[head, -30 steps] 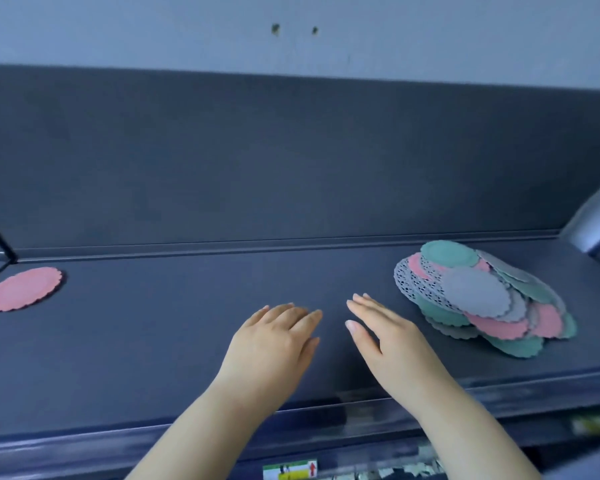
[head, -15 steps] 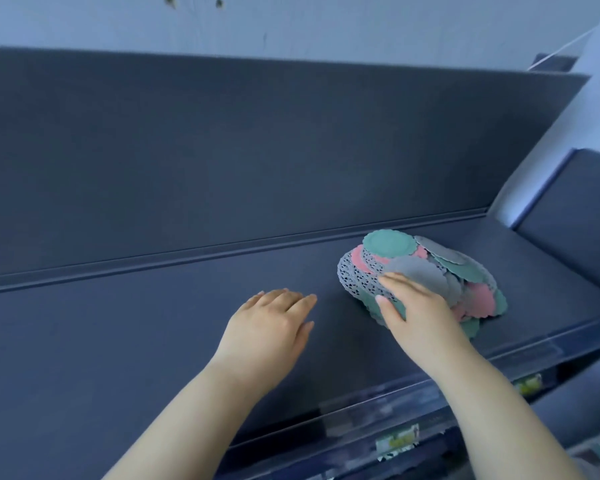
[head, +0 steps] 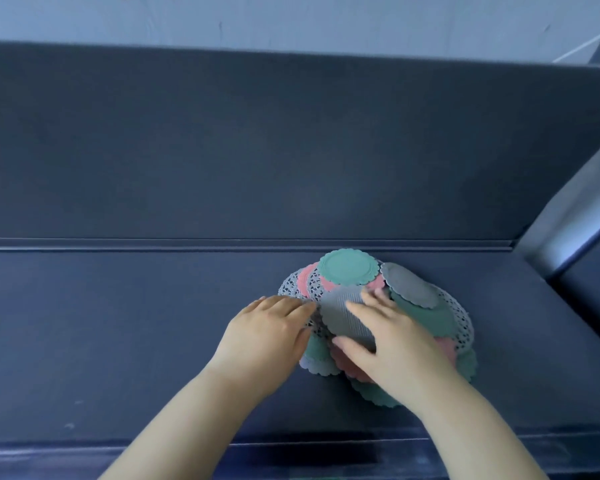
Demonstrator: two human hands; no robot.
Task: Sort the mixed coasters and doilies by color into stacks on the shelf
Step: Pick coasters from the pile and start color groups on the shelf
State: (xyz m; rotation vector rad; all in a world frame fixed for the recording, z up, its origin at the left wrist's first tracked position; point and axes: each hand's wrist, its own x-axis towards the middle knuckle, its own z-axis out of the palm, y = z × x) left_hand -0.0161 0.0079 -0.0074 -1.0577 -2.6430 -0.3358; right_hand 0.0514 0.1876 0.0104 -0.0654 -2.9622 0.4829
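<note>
Head view: mixed pile of coasters and doilies sits on the dark shelf, right of center, near the back panel. Pile is fanned and overlapping, not sorted. Green coaster lies on top at the far edge, and a plain gray coaster overlaps just beside it on the right. White lace doilies stick out from under on the right and also on the left. Pink pieces show between layers, with a lavender scalloped piece at the near-left rim and more green at the near edge. Gray ribbed coaster is in the middle of the pile, between both hands. Right grip is on it with fingers spread over its far part and the thumb at its near edge, which looks like a pinch grasping that coaster, though motion blur makes the contact soft. Left grip is released and flat, palm down, with straight fingers whose tips touch the left rim of the pile on the lace doily. Both forearms enter from the bottom. Pale wall is above the panel.
</note>
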